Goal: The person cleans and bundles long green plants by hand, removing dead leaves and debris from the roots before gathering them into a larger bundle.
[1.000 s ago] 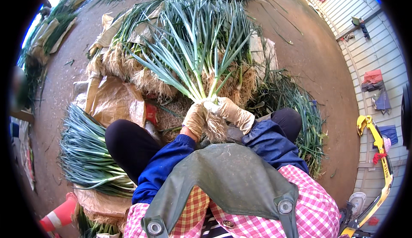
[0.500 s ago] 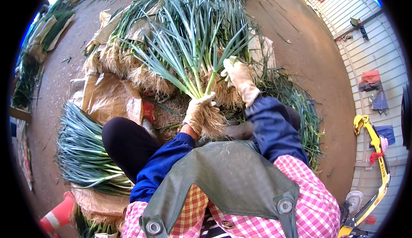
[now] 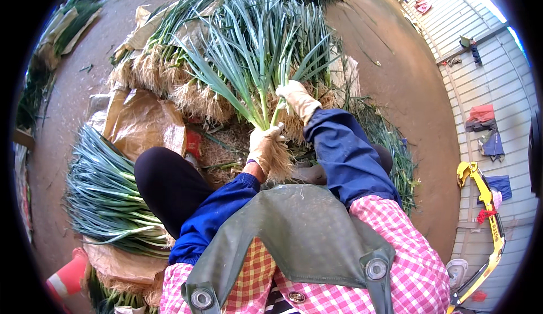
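My left hand [image 3: 263,147], in a pale work glove, is closed round the base of a few green onions [image 3: 262,106]. Their pale roots hang out below its fingers, and the leaves fan up and away from me. Higher up, my gloved right hand [image 3: 296,98] has its fingers closed on a stalk at the right side of this bunch. Its fingertips are partly hidden. Just beyond both hands lies a big heap of green onions [image 3: 305,37], with tangled roots [image 3: 201,100] facing me.
More green onions [image 3: 110,192] lie at my left on brown sheeting, beside an orange cone [image 3: 70,274]. Crumpled brown sheeting [image 3: 148,123] sits past my left knee. Loose green leaves [image 3: 390,138] are strewn at the right. A yellow jointed arm [image 3: 487,201] stands farther right near a ribbed wall.
My right hand has moved left and slightly down, from beside the bunch onto its right-hand stalk. The fingers have closed there. My left hand keeps its hold on the roots' end.
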The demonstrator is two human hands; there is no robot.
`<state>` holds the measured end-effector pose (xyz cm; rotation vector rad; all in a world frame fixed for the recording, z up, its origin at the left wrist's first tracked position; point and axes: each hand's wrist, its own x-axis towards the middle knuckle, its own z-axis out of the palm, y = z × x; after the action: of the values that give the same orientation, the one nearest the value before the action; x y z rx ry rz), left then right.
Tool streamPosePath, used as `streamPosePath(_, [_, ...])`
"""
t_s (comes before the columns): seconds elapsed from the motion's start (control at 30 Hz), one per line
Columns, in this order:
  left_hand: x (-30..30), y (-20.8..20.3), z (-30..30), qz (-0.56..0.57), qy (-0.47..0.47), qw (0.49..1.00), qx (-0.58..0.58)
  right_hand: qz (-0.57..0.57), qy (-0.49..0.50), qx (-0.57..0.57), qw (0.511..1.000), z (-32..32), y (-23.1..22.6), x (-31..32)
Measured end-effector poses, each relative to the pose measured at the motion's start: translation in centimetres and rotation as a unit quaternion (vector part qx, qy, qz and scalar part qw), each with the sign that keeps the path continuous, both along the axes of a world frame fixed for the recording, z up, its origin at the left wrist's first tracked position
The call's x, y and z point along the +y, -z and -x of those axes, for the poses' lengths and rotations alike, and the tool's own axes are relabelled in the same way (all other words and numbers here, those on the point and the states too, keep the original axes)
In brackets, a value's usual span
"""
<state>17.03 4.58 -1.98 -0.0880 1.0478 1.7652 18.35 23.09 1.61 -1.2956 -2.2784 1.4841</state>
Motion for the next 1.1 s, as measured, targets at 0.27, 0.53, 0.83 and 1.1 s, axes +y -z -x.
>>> streamPosePath(0.27, [-1.0,0.4,1.5,-0.055,0.024,0.998,-0.008,0.411,0.014,0.364,0.836,-5.2,-8.6,-8.2])
streamPosePath(0.53, [-1.4,-0.1,2.0,-0.107,0.091,0.99,-0.028,0.38,-0.055,0.489,0.783,-5.3,-12.4,-8.9])
streamPosePath(0.83, [-0.3,-0.4,0.8,-0.168,0.073,0.972,-0.147,0.253,0.11,0.08,0.958,1.0,-2.1,1.6])
streamPosePath(1.1, [-0.9,1.0,1.9,-0.122,0.038,0.985,-0.12,0.176,-0.023,-0.118,0.977,6.1,1.4,1.3])
